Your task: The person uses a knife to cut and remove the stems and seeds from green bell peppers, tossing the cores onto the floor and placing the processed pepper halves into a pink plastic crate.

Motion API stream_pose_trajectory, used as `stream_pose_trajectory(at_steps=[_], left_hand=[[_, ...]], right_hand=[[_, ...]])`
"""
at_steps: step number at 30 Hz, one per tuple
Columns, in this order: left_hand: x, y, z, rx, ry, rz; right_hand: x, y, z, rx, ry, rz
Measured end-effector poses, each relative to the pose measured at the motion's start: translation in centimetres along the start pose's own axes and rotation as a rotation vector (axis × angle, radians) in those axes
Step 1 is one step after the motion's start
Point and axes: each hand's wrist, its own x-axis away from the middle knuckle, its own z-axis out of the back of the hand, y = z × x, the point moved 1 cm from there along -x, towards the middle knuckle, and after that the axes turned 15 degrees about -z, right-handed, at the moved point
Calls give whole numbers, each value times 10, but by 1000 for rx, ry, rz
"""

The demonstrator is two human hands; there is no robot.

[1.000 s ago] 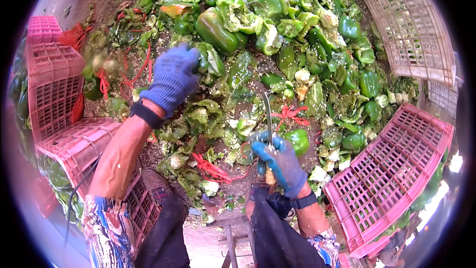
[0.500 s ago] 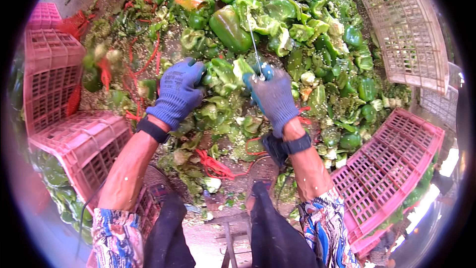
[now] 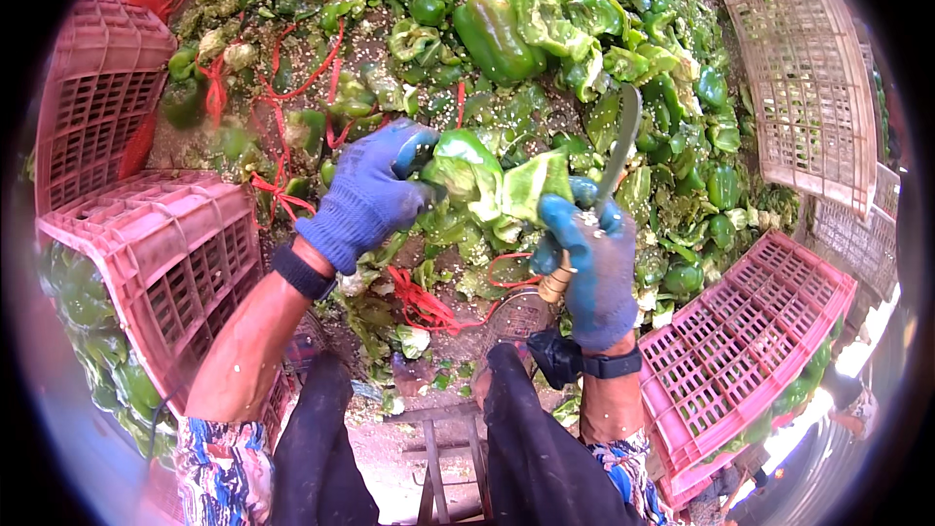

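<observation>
- An opened green pepper [image 3: 472, 177] is held above the scraps [image 3: 672, 185], between the left hand [image 3: 375, 197] and the right hand [image 3: 592, 268].
- By the left grip, the pepper's left end is clasped with curled, gloved fingers.
- By the right grip, a curved knife [image 3: 623, 136] is clenched, its blade pointed up and far, its wooden handle [image 3: 557, 281] left showing below the thumb; the pepper's right flap is met by the thumb side, though whether it is also pinched cannot be told.
- The glove could be nicked, it is judged, if the pepper tore suddenly and the blade were swung toward the left hand.
- The pepper could be dropped among the scraps if its wet flesh slid on the gloves.
- The blade could be snagged on the red string [image 3: 424, 304] if it were lowered too near.
- The left fingertips are partly hidden by the glove's own bulk, and the pepper's underside is not shown.
- At the left, a dark green pepper [image 3: 184, 103] is blurred.
- The white crate [image 3: 801, 68] at far right and the pink crate [image 3: 745, 331] at near right are bent by the lens; beyond them, details are lost in glare.
</observation>
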Motion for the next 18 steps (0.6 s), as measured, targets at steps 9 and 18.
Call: stream_pose_trajectory(at_steps=[9,18], left_hand=[[22,30,19,271,13,-304],[30,59,9,260,26,273]], right_hand=[[-3,6,17,-511,-7,-445],[25,10,27,222,206,101]])
